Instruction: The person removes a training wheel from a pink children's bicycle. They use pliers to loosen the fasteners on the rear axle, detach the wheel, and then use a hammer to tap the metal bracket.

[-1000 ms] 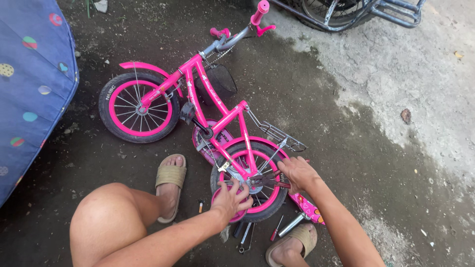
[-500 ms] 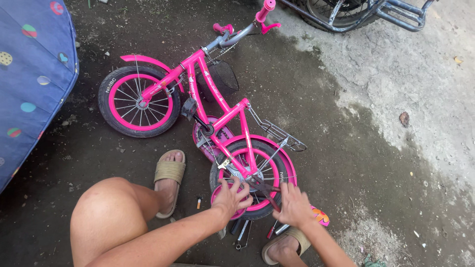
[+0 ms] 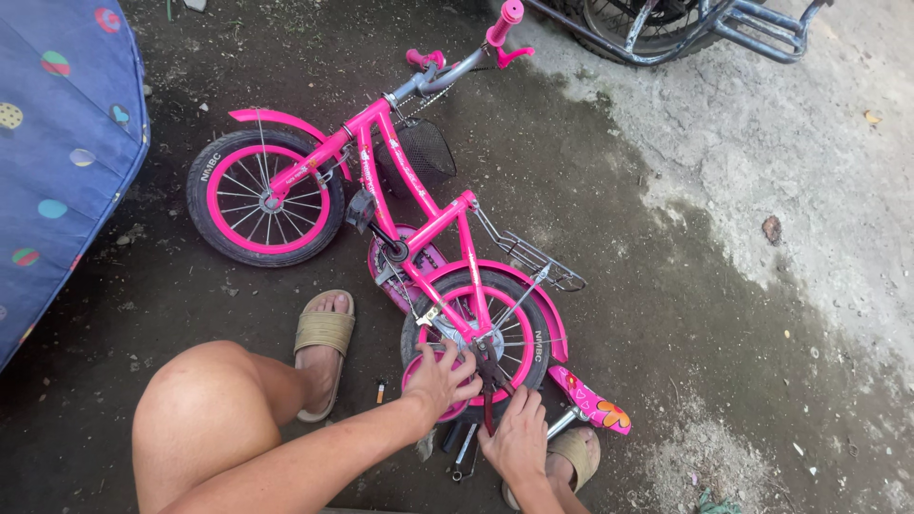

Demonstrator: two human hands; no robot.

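Observation:
A pink child's bicycle (image 3: pixel 419 228) lies on its side on dark ground, front wheel (image 3: pixel 265 198) at the left, rear wheel (image 3: pixel 486 324) close to me. My left hand (image 3: pixel 440 379) grips a small pink training wheel (image 3: pixel 419 379) by the rear axle. Just below the rear hub, my right hand (image 3: pixel 519 436) closes around the handles of red-and-black pliers (image 3: pixel 488 376). The pliers' jaws point up at the axle. Several metal tools (image 3: pixel 462 447) lie on the ground between my hands.
My sandalled feet (image 3: pixel 324 333) and bare knee (image 3: pixel 205 409) frame the work spot. A pink decorated part (image 3: pixel 595 405) lies right of the rear wheel, and a small lighter (image 3: pixel 381 390) left of it. Blue dotted fabric (image 3: pixel 57 143) is at left, a metal rack and tyre (image 3: pixel 666 24) at top.
My right hand left the right side of the rear wheel, dropped below the hub and took the pliers. My left hand stayed on the training wheel.

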